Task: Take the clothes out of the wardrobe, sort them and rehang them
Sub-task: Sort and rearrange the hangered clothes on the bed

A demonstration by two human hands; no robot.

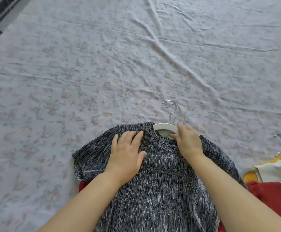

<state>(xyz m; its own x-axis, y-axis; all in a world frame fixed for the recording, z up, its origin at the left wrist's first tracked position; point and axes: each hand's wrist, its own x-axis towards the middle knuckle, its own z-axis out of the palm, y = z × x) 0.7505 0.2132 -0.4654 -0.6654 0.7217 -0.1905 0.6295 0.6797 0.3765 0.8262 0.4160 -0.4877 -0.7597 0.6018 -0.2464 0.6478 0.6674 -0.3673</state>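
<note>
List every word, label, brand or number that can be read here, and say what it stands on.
No text can be read in this view.
The knit top, the hanger and the flowered sheet carry no visible writing.
A dark patch inside the top's neck opening may be a label; it is too small to read.

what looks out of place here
The hanger sits askew: its pale body pokes out of the neck of the top, by the right hand, not inside the shoulders. Two hooks show, so maybe two hangers.

Sweater (161,181) flat on bedsheet (103,64), hanger (165,129) in its neckline, other garments (270,190) beneath and to its right
</note>
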